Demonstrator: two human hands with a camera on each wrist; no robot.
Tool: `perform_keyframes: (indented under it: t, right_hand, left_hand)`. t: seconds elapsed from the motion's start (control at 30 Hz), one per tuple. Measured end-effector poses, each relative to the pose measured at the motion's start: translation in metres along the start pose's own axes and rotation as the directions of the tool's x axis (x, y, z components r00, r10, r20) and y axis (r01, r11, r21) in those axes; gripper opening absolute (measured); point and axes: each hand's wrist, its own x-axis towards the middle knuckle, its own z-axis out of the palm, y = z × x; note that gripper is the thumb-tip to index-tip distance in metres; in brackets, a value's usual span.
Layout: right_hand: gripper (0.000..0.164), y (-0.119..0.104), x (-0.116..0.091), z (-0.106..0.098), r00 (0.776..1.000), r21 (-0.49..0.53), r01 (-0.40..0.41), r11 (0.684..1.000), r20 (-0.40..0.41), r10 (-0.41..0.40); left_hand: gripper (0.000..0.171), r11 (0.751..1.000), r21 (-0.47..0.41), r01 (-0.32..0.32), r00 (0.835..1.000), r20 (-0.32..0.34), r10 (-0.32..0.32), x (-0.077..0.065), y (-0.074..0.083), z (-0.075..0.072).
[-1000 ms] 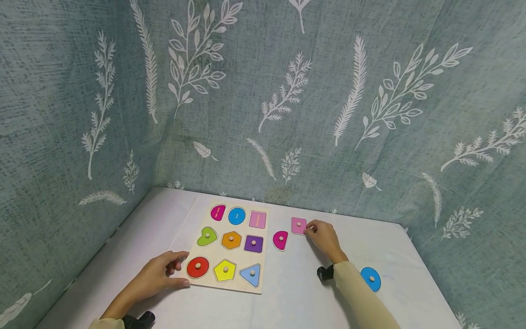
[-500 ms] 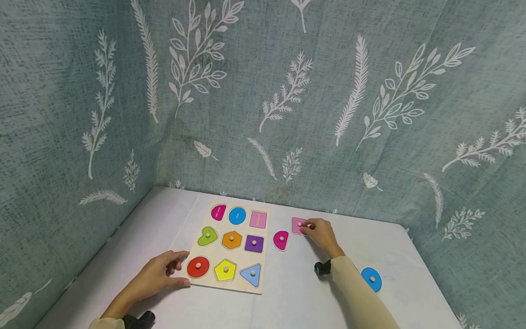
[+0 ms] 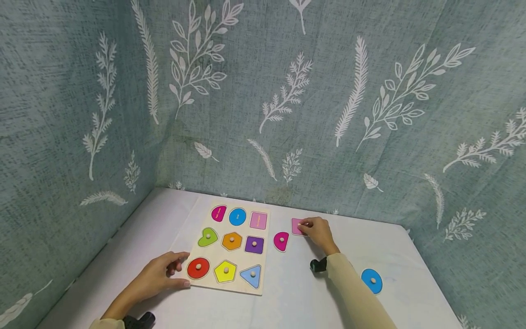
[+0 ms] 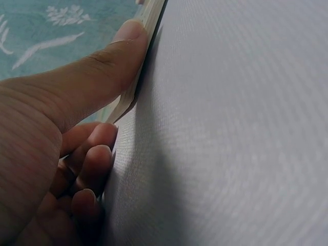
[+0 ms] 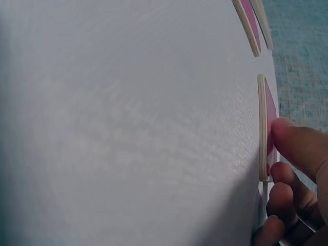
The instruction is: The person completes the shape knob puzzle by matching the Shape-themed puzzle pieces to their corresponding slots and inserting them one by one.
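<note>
My right hand [image 3: 319, 232] pinches the small round knob of a pink square puzzle piece [image 3: 296, 225] lying on the white table. In the right wrist view, the thumb tip is against the top of the pink square [image 5: 270, 105], other fingers curled beside its edge. A wooden shape puzzle board [image 3: 218, 253] lies left of centre. At its near left corner my left hand [image 3: 154, 276] touches the edges with extended thumb and index finger, the other fingers loosely bent. The left wrist view shows the thumb [image 4: 123, 48] along the board's edge.
A magenta half-circle piece [image 3: 281, 241] lies between board and pink square. Beside the right forearm is a blue round piece [image 3: 371, 280]. Several knobbed pieces, including a red circle [image 3: 198, 267], sit in the board; its far row shows printed recesses. Patterned green fabric [image 3: 320, 114] stands behind.
My right hand has shifted slightly left, from the pink square's right edge onto its knob, and grips it. The left hand and the board stay where they were.
</note>
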Motion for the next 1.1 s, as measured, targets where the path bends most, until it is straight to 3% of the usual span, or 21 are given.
perform_keyframes:
  t: [0.3,0.57,1.1]
  right_hand:
    - [0.018,0.0002,-0.0001,-0.0045,1.000,-0.067,-0.018,0.998,-0.020,0.017]
    - [0.013,-0.0003,-0.0014,-0.0089,1.000,-0.052,-0.001,0.999,-0.030,-0.001]
    - [0.023,-0.0074,-0.0091,-0.0014,0.996,-0.011,0.083,0.996,-0.025,-0.083]
  left_hand:
    - [0.086,1.000,0.016,-0.018,1.000,0.000,0.018,0.0021,-0.0001,-0.0018]
    - [0.086,1.000,0.008,-0.017,1.000,0.001,0.017,0.0004,-0.0007,-0.0018]
    - [0.086,0.999,0.024,-0.042,0.999,0.001,0.042,-0.0005,-0.0023,0.0000]
